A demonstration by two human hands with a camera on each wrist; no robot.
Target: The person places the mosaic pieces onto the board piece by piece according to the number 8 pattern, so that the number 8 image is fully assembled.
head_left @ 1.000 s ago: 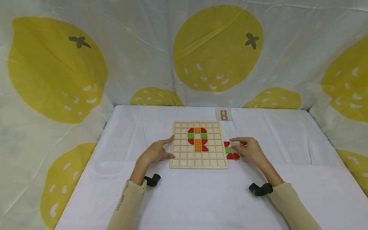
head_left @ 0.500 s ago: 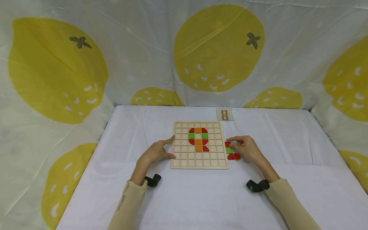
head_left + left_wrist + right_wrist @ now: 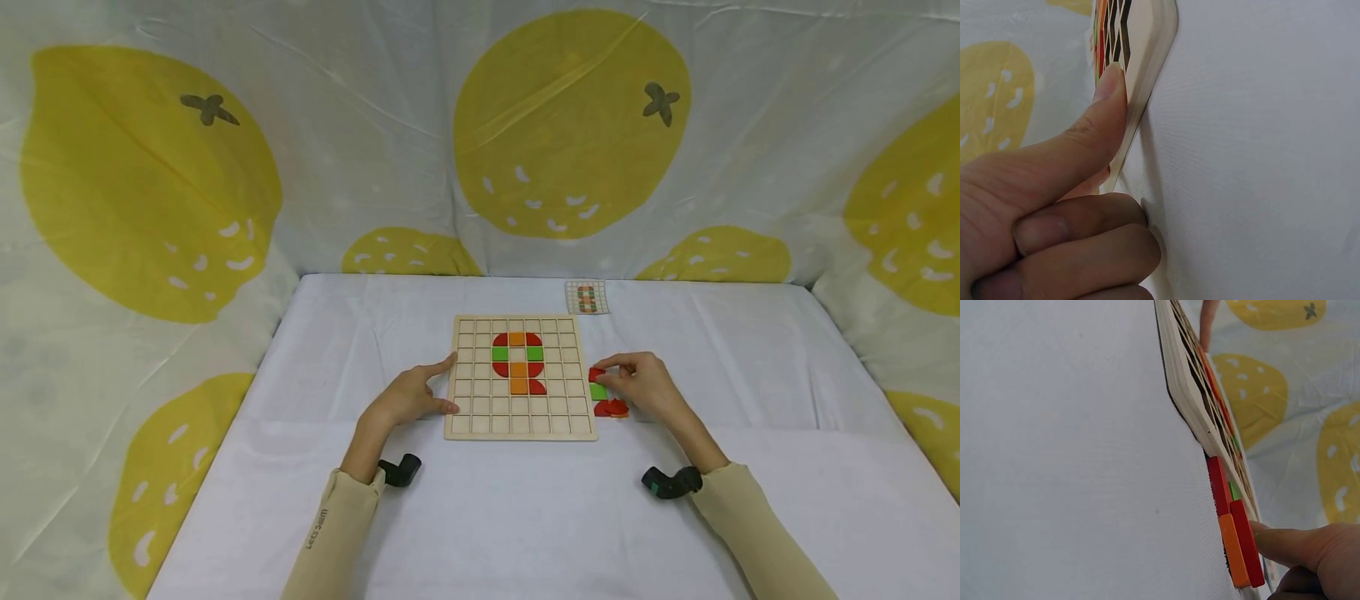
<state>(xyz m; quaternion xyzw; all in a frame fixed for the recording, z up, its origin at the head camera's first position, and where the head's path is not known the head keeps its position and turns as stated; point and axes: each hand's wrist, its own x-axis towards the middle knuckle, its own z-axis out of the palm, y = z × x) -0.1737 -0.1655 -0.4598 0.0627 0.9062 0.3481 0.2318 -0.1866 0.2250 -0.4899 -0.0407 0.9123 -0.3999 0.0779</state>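
The wooden grid board (image 3: 555,421) lies flat, holding a pattern of red, orange and green tiles near its upper middle. My left hand (image 3: 405,396) steadies the board's left side, thumb and index finger spread along the edge. In the left wrist view, the left thumb (image 3: 1109,94) presses on the board's rim while other fingers are curled below. Right of the board, my right hand (image 3: 641,385) pinches a red rounded tile (image 3: 596,375) between thumb and index finger. Beneath it are a green tile (image 3: 597,392) and several red tiles (image 3: 615,407).
A small pattern card (image 3: 587,297) showing a colored grid design lies behind the board's right corner. In the right wrist view, an orange tile (image 3: 1234,550) leans beside red ones close to the board. White cloth (image 3: 510,517) covers the table; a lemon-printed curtain (image 3: 405,150) surrounds it.
My right hand has moved left and slightly up to the loose tiles, and its fingers have closed on the red rounded tile. The left hand stays at the board.
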